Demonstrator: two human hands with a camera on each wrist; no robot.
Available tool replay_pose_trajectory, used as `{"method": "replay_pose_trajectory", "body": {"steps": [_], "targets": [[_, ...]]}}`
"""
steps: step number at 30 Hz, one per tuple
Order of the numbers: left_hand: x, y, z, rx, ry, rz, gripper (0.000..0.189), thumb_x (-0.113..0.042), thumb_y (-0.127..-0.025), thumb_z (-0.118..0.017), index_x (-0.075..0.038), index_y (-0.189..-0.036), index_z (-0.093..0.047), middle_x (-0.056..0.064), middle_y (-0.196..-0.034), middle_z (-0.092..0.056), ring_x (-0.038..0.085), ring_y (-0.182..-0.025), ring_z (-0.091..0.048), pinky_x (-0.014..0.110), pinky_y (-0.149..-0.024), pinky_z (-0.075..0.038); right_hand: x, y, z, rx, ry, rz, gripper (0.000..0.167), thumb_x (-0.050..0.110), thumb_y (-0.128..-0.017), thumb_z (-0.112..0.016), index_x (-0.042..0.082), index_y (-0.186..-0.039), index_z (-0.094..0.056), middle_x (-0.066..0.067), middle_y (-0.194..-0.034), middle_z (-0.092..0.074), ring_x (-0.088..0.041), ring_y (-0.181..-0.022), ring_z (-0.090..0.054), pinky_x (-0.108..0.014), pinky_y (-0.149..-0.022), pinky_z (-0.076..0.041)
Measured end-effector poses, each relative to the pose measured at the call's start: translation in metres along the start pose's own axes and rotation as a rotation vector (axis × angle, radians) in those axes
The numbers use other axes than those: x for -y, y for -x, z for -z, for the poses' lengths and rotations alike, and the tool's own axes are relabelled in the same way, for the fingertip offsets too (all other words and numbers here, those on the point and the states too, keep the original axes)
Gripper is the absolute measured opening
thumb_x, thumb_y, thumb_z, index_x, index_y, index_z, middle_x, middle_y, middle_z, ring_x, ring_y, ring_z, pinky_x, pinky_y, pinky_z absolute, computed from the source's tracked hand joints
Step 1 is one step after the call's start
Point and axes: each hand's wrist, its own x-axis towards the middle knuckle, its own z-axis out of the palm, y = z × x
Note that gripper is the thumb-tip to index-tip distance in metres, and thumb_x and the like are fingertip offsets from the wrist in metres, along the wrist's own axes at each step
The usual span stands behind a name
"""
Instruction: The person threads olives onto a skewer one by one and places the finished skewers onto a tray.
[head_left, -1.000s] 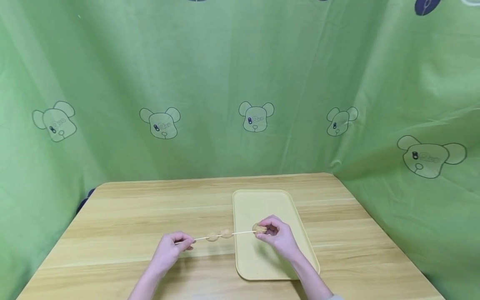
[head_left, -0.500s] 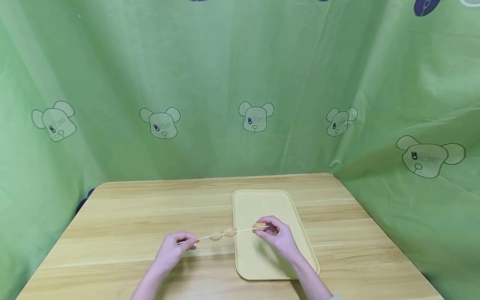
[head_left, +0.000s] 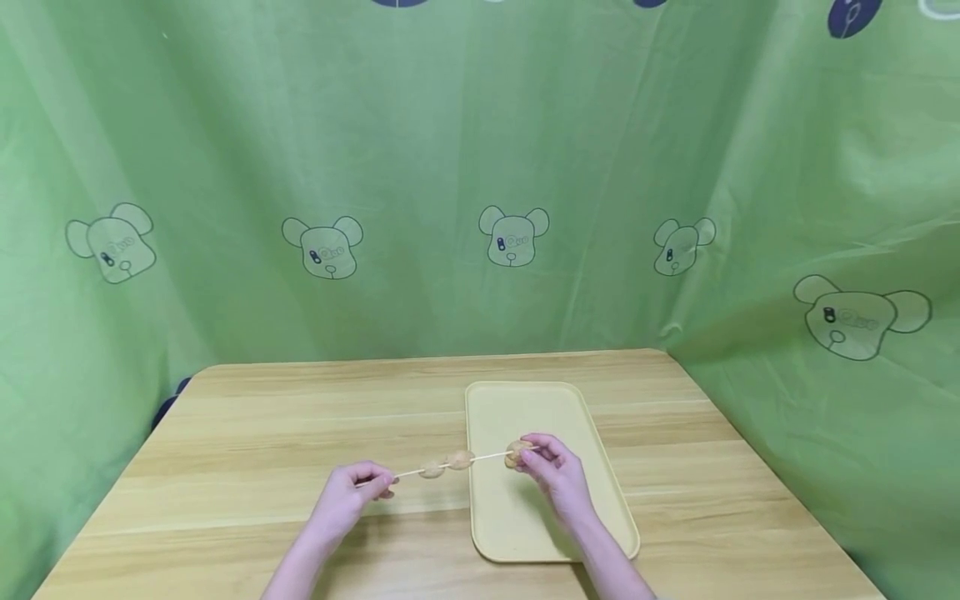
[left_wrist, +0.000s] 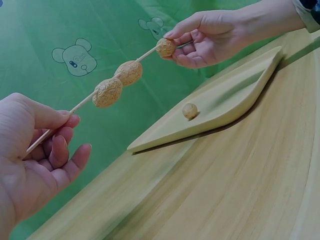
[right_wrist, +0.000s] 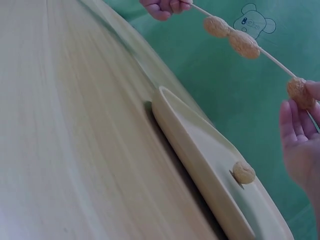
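Note:
My left hand (head_left: 341, 500) pinches the lower end of a thin wooden skewer (left_wrist: 83, 102), which slants up to the right above the table. Two wrinkled golden-brown balls, one nearer my hand (left_wrist: 107, 93) and one beyond it (left_wrist: 128, 73), sit touching each other midway along the skewer. With thumb and fingertips, my right hand (head_left: 562, 479) grips a third such ball (left_wrist: 165, 48) near the far end, a length of bare skewer before it. The skewer's tip shows past this ball in the head view. Another ball (right_wrist: 244, 172) lies on the tray below.
A pale yellow rectangular tray (head_left: 540, 404) rests on the wood-grain table (head_left: 360, 417), right of centre and under my right hand. Green curtains (head_left: 420, 292) with printed bear heads hang behind the table and along both sides.
The skewer and its two middle balls have shifted slightly right and up. The third ball's far side now shows more of the skewer, and my right thumb has moved up across that ball.

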Motion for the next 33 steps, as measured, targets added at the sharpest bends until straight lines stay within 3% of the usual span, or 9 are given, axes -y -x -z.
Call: {"method": "replay_pose_trajectory", "body": {"steps": [3, 11, 17, 25, 33], "targets": [[-0.001, 0.0, -0.001, -0.002, 0.012, -0.009, 0.017, -0.001, -0.085, -0.06, 0.015, -0.091, -0.061, 0.02, -0.085, -0.063, 0.019, -0.073, -0.061, 0.029, -0.073, -0.05, 0.0, 0.001, -0.002, 0.001, -0.048, -0.005, 0.021, -0.011, -0.084, -0.053, 0.0, -0.101, -0.057, -0.005, -0.087, -0.065, -0.014, -0.075, -0.063, -0.022, -0.068, -0.051], [-0.001, 0.001, -0.001, -0.02, 0.007, 0.015, 0.016, -0.002, -0.084, -0.06, 0.013, -0.091, -0.062, 0.021, -0.087, -0.062, 0.018, -0.074, -0.061, 0.037, -0.077, -0.049, 0.002, 0.002, -0.008, -0.023, -0.084, -0.026, 0.022, -0.011, -0.082, -0.055, 0.003, -0.098, -0.059, -0.006, -0.087, -0.065, -0.013, -0.073, -0.062, -0.021, -0.067, -0.05], [-0.001, 0.0, -0.001, -0.023, 0.02, -0.005, 0.016, 0.0, -0.084, -0.061, 0.015, -0.091, -0.062, 0.021, -0.085, -0.062, 0.017, -0.073, -0.062, 0.031, -0.074, -0.05, 0.0, 0.003, -0.009, -0.021, -0.102, -0.048, 0.028, -0.014, -0.081, -0.053, 0.008, -0.094, -0.064, -0.005, -0.085, -0.065, -0.012, -0.073, -0.061, -0.02, -0.068, -0.05], [-0.002, 0.001, -0.003, -0.023, 0.027, -0.012, 0.015, 0.002, -0.084, -0.06, 0.016, -0.09, -0.061, 0.023, -0.085, -0.061, 0.016, -0.072, -0.061, 0.027, -0.072, -0.05, -0.001, 0.002, -0.012, -0.019, -0.058, -0.034, 0.027, -0.014, -0.08, -0.055, 0.008, -0.095, -0.064, -0.005, -0.084, -0.065, -0.012, -0.073, -0.06, -0.021, -0.068, -0.051], [-0.002, 0.002, -0.004, -0.002, 0.027, -0.024, 0.015, 0.0, -0.083, -0.061, 0.014, -0.089, -0.061, 0.018, -0.083, -0.061, 0.016, -0.072, -0.061, 0.029, -0.073, -0.05, -0.002, 0.003, -0.015, 0.027, -0.094, -0.046, 0.027, -0.014, -0.081, -0.053, 0.007, -0.094, -0.063, -0.005, -0.087, -0.066, -0.011, -0.072, -0.06, -0.021, -0.068, -0.05]]}}
